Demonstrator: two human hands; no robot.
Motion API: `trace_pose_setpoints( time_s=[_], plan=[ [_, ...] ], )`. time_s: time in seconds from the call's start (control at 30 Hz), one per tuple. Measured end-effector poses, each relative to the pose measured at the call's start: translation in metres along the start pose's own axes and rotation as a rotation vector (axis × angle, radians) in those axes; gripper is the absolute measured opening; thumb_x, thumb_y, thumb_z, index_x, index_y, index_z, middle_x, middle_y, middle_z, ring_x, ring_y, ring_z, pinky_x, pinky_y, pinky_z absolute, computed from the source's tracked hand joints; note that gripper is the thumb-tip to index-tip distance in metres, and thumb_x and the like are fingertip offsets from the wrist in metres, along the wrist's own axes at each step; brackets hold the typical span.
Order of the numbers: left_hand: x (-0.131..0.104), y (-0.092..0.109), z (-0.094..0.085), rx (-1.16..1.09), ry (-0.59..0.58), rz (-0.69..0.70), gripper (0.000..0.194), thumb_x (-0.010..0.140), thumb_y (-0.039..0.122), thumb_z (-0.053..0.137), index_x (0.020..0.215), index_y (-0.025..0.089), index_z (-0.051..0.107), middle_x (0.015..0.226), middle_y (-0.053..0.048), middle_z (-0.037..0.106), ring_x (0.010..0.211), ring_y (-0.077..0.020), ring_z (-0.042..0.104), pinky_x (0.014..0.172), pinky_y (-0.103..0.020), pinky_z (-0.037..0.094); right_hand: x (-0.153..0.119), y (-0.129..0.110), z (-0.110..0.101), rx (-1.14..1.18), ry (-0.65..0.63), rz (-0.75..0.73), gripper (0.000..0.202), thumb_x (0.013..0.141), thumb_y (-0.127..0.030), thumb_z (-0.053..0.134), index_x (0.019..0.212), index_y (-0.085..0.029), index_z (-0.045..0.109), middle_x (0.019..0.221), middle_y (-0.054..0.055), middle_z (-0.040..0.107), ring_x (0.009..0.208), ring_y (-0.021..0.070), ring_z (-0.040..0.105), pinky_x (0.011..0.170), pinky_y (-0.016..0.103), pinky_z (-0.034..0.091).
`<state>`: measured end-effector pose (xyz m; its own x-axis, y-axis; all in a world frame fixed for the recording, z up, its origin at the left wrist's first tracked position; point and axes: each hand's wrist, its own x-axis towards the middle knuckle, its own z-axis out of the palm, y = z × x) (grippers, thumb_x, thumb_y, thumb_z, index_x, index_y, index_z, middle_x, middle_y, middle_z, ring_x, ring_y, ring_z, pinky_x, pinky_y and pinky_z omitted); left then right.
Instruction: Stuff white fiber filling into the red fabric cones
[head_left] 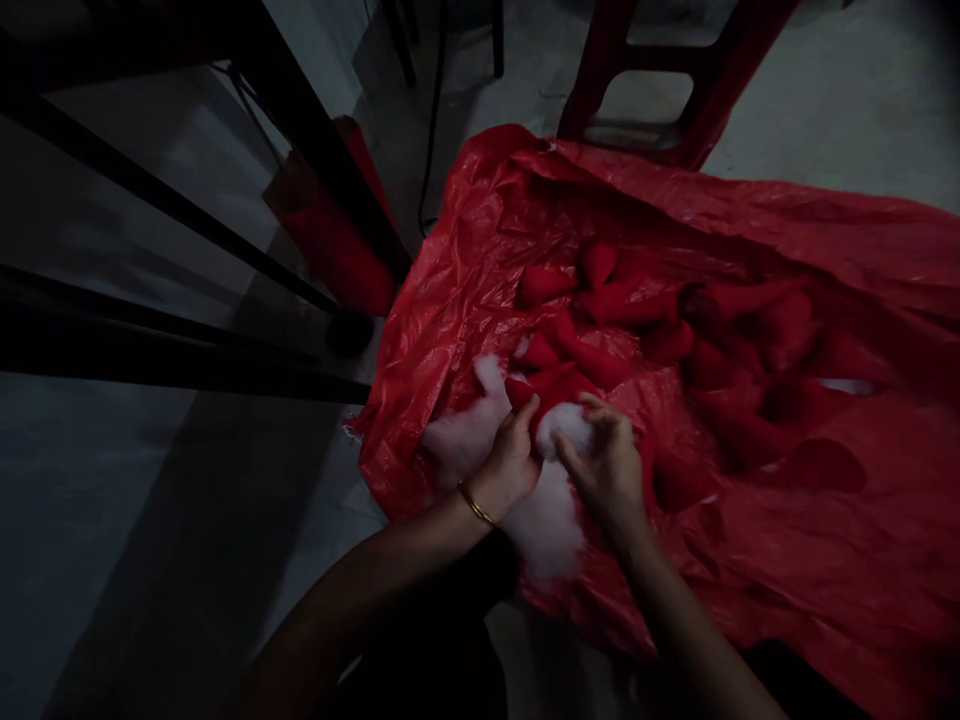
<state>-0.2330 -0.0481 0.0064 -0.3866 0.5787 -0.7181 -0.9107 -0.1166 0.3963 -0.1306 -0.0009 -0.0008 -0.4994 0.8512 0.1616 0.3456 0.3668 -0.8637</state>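
Note:
My left hand (pixel 516 452), with a gold bangle at the wrist, grips a red fabric piece (pixel 551 385) whose open end faces me. A tuft of white stuffing (pixel 566 430) sits at that opening. The thumb and fingers of my right hand (pixel 609 455) are closed round the tuft's right side. More loose white stuffing (pixel 544 520) lies below and left of my hands. Several red cone-shaped fabric pieces (pixel 780 320) are heaped beyond my hands and to the right, on a crinkled red plastic sheet (pixel 420 350).
A red plastic stool (pixel 667 60) stands on the floor behind the sheet. Dark metal bars (pixel 172 210) cross the left side. Behind them leans a red roll (pixel 337 240). A dark cable (pixel 433 120) hangs down near the back.

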Motion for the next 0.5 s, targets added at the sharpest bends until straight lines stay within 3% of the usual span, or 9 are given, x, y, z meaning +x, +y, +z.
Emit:
trace_pose_setpoints(
  time_s=[0.1, 0.13, 0.2, 0.27, 0.4, 0.5],
  plan=[
    [0.0, 0.002, 0.002, -0.018, 0.003, -0.004, 0.034, 0.069, 0.039, 0.081, 0.09, 0.016, 0.068, 0.083, -0.005, 0.074, 0.091, -0.0211, 0.071, 0.089, -0.034, 0.054, -0.007, -0.003, -0.009, -0.092, 0.099, -0.267, 0.017, 0.088, -0.029, 0.068, 0.099, -0.024, 0.055, 0.112, 0.011, 0.062, 0.103, 0.0243, 0.063, 0.083, 0.039, 0.056],
    [-0.002, 0.002, 0.003, -0.012, 0.005, 0.004, 0.034, 0.069, 0.039, 0.081, 0.091, 0.016, 0.068, 0.083, -0.004, 0.074, 0.091, -0.021, 0.071, 0.09, -0.034, 0.054, -0.009, -0.002, -0.009, -0.131, 0.081, -0.344, 0.011, 0.091, -0.024, 0.064, 0.101, -0.024, 0.058, 0.108, 0.01, 0.063, 0.1, 0.0235, 0.064, 0.084, 0.04, 0.056],
    [-0.009, 0.003, 0.007, 0.031, -0.013, 0.067, 0.034, 0.071, 0.037, 0.081, 0.095, 0.017, 0.068, 0.09, -0.005, 0.075, 0.097, -0.021, 0.071, 0.094, -0.034, 0.053, -0.013, 0.003, -0.006, -0.19, 0.017, -0.446, 0.019, 0.095, -0.015, 0.053, 0.109, -0.024, 0.063, 0.105, 0.01, 0.067, 0.097, 0.0232, 0.066, 0.085, 0.041, 0.056],
    [-0.016, 0.006, 0.012, 0.132, -0.08, 0.187, 0.035, 0.076, 0.033, 0.078, 0.106, 0.019, 0.068, 0.106, -0.007, 0.075, 0.107, -0.021, 0.068, 0.1, -0.035, 0.05, -0.015, 0.011, -0.002, -0.242, -0.045, -0.474, 0.028, 0.095, -0.01, 0.044, 0.109, -0.021, 0.065, 0.102, 0.011, 0.069, 0.094, 0.0236, 0.066, 0.084, 0.042, 0.056],
    [-0.028, 0.014, 0.016, 0.383, -0.194, 0.339, 0.053, 0.074, 0.021, 0.08, 0.124, 0.026, 0.064, 0.127, -0.008, 0.069, 0.114, -0.0232, 0.066, 0.104, -0.037, 0.048, -0.018, 0.027, 0.006, -0.278, -0.253, -0.49, 0.032, 0.088, -0.007, 0.039, 0.089, -0.02, 0.068, 0.076, 0.007, 0.068, 0.075, 0.0216, 0.065, 0.076, 0.037, 0.057],
    [-0.031, 0.013, 0.012, 0.464, -0.213, 0.367, 0.064, 0.066, 0.014, 0.084, 0.126, 0.025, 0.064, 0.131, -0.008, 0.066, 0.122, -0.0277, 0.062, 0.109, -0.037, 0.045, -0.018, 0.034, 0.01, -0.245, -0.368, -0.412, 0.038, 0.086, -0.012, 0.042, 0.112, -0.019, 0.069, 0.096, 0.01, 0.074, 0.095, 0.0248, 0.069, 0.083, 0.038, 0.059]
  ],
)
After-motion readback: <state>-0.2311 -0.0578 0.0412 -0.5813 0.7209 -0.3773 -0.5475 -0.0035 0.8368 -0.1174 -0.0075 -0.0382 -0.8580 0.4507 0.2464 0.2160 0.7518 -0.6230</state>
